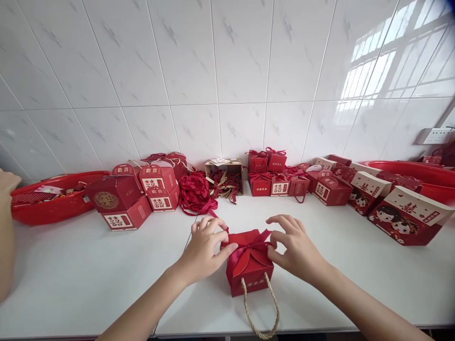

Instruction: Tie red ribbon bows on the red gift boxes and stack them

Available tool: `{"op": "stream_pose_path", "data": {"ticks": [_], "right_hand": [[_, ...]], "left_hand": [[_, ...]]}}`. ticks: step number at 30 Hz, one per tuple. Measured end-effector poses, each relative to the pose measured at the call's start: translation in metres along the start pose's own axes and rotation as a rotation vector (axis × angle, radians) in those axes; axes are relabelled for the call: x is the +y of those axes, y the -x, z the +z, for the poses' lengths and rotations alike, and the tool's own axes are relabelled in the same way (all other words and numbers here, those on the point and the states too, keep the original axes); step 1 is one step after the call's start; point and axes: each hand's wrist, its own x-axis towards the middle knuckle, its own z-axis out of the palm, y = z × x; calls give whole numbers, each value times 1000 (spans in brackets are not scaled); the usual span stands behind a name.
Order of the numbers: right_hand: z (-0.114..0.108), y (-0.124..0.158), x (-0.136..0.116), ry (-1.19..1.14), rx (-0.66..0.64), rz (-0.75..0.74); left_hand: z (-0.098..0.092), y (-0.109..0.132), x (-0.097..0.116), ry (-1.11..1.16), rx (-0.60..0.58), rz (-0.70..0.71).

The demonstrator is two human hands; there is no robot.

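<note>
A small red gift box (249,279) with petal-like top flaps stands before me on the white table. A dark red ribbon (250,247) is tied in a bow across its top. My left hand (206,246) pinches the ribbon at the bow's left side, thumb against the lid. At the right side, my right hand (293,244) has thumb and index finger closed on the other part of the ribbon. A twisted beige rope handle (261,334) hangs from the box's near face toward the table's front edge.
A red ribbon pile (197,192), a cardboard box (224,175) of ribbon pieces and bow-tied boxes (266,173) line the wall. Stacked red boxes (122,208) and a red basin (57,199) stand left; printed boxes (408,218) stand right. Another person's arm (5,237) shows at far left.
</note>
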Motion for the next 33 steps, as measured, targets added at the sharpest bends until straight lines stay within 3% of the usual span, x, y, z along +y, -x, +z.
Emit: {"op": "stream_pose_path", "data": {"ticks": [8,14,17,21,23,29,33], "right_hand": [[-1,5,0,18,-12,-4],[-1,4,2,85,42,-43],[0,7,12,-44,-7,98],[4,24,26,-529,-65,469],[10,35,28,-679,-46,547],[48,39,33,-441,95,560],[54,17,69,-437,156,597]], "left_hand": [[3,11,-7,-263,141,87],[14,13,-2,-217,156,20],[31,10,5,-141,196,-36],[57,-3,13,-63,325,-116],[69,-16,17,-8,365,-159],[109,-69,18,234,336,-88],[136,-83,8,396,291,-34]]}}
